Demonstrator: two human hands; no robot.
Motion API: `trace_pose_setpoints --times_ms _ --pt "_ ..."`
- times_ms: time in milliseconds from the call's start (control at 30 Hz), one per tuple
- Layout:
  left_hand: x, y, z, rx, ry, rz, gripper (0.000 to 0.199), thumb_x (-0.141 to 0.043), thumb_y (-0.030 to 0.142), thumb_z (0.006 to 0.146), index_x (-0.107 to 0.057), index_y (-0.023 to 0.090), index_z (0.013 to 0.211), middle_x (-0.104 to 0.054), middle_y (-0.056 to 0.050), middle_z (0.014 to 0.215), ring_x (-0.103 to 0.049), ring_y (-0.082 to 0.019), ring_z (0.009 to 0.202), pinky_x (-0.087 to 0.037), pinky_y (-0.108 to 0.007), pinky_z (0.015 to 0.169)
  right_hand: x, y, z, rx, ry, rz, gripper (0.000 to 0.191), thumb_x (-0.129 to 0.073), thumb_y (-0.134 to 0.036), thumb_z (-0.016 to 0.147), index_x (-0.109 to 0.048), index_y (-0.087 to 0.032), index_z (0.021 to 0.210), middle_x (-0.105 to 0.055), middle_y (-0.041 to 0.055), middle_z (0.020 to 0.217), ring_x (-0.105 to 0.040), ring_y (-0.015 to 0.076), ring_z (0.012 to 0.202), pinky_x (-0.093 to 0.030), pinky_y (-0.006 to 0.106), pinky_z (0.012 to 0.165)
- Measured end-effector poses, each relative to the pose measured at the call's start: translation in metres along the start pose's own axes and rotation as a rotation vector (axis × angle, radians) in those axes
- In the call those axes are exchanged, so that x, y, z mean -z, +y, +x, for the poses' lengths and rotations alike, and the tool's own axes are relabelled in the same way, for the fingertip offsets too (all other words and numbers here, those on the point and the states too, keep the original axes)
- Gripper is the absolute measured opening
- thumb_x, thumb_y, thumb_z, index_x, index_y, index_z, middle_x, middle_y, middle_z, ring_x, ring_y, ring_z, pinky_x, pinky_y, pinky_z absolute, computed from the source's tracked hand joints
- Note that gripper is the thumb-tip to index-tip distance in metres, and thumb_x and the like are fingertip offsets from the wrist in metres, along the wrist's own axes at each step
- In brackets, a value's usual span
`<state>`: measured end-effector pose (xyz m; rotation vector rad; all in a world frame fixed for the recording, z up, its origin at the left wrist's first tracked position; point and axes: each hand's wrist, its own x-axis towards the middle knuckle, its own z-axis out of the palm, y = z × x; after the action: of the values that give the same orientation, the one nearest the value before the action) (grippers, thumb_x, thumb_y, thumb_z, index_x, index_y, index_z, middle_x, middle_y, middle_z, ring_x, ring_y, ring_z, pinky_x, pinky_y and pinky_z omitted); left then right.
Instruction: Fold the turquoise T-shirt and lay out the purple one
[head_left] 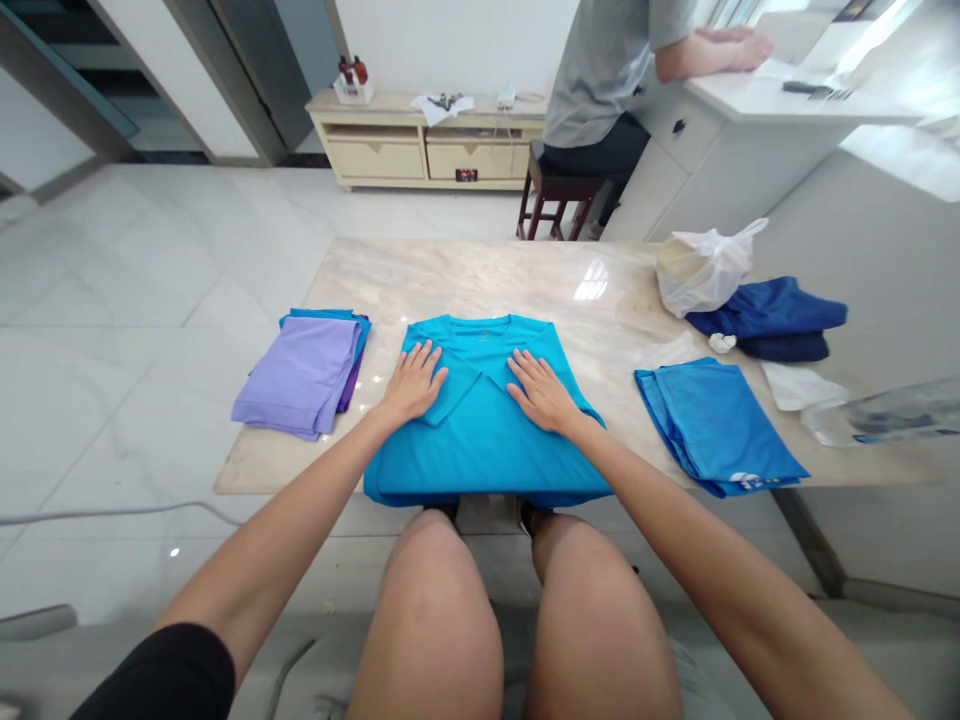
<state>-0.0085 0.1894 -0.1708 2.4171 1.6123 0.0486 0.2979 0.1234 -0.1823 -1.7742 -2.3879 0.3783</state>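
Observation:
A turquoise T-shirt [487,450] lies in front of me on the marble-look table [495,270], its collar toward the far side. Both sleeves are turned in across its upper part, and its lower end reaches the near table edge. My left hand [414,382] rests flat on the shirt's left side, fingers spread. Opposite it, my right hand [543,392] lies palm down on the right side, also with fingers apart. Neither hand grips the cloth.
On the left is a stack of folded clothes [300,375], lilac on top. To the right are a folded blue garment [720,420], a white plastic bag [705,268], dark blue cloth [780,310] and a clear bottle [885,412]. Beyond, a person [600,80] sits on a stool [559,185].

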Motion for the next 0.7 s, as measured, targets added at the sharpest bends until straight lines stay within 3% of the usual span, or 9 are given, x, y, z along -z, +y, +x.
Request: trace_pose_setpoints --times_ms 100,200,333,467,533,633,700 --pt "0.003 -0.008 0.014 0.112 0.05 0.05 0.069 -0.029 0.045 0.113 -0.04 0.012 0.173 -0.033 -0.016 0.183 -0.027 -0.035 0.171 -0.019 -0.063 0.139 -0.006 0.017 0.01 -0.06 0.114 0.017 0.07 -0.025 -0.046 0.117 -0.037 -0.011 0.176 -0.026 0.0141 0.184 -0.022 0.0289 0.173 -0.018 0.052 0.141" --pt "-0.004 -0.009 0.028 0.194 0.11 0.043 0.071 -0.03 0.042 0.111 -0.04 0.004 0.171 -0.033 -0.022 0.181 -0.029 -0.037 0.17 -0.02 -0.066 0.139 -0.013 0.035 0.019 -0.147 0.15 -0.025 0.074 -0.026 -0.05 0.117 -0.034 -0.007 0.176 -0.024 0.0159 0.185 -0.019 0.0319 0.173 -0.018 0.056 0.141" --pt "-0.014 -0.01 0.048 0.14 0.146 0.006 0.078 -0.029 0.052 0.112 -0.031 0.008 0.176 -0.022 -0.018 0.186 -0.018 -0.034 0.174 -0.014 -0.062 0.141 -0.021 0.053 0.029 -0.218 0.147 -0.102 0.077 -0.025 -0.054 0.116 -0.027 -0.009 0.179 -0.02 0.0156 0.186 -0.017 0.0324 0.173 -0.02 0.058 0.139" --pt "-0.008 -0.007 0.055 0.06 0.119 0.0 0.077 -0.029 0.05 0.113 -0.029 0.009 0.177 -0.022 -0.018 0.186 -0.017 -0.035 0.174 -0.008 -0.066 0.14 -0.02 0.054 0.035 -0.276 0.151 -0.132 0.077 -0.026 -0.052 0.116 -0.022 -0.009 0.18 -0.02 0.0174 0.186 -0.017 0.0353 0.173 -0.018 0.064 0.138" --pt "-0.008 0.002 0.038 0.035 0.176 -0.011 0.076 -0.029 0.047 0.113 -0.026 0.006 0.177 -0.023 -0.02 0.185 -0.018 -0.035 0.174 -0.008 -0.066 0.14 -0.02 0.045 0.026 -0.27 0.176 -0.133 0.077 -0.026 -0.049 0.116 -0.021 -0.007 0.18 -0.022 0.0192 0.185 -0.017 0.0363 0.173 -0.015 0.065 0.138" --pt "-0.019 0.018 -0.016 -0.023 0.289 -0.043 0.076 -0.028 0.049 0.114 -0.023 0.008 0.178 -0.023 -0.018 0.186 -0.018 -0.032 0.174 -0.014 -0.059 0.141 -0.024 0.023 -0.007 -0.198 0.238 -0.137 0.074 -0.025 -0.047 0.116 -0.022 -0.007 0.179 -0.02 0.0173 0.186 -0.013 0.0333 0.174 -0.013 0.06 0.139" --pt "-0.03 0.022 -0.057 -0.13 0.233 -0.03 0.073 -0.029 0.049 0.114 -0.028 0.013 0.178 -0.028 -0.014 0.184 -0.022 -0.03 0.173 -0.017 -0.055 0.142 -0.028 0.011 -0.034 -0.188 0.218 -0.133 0.073 -0.026 -0.048 0.117 -0.029 -0.009 0.178 -0.021 0.0152 0.186 -0.014 0.0328 0.174 -0.014 0.057 0.14"
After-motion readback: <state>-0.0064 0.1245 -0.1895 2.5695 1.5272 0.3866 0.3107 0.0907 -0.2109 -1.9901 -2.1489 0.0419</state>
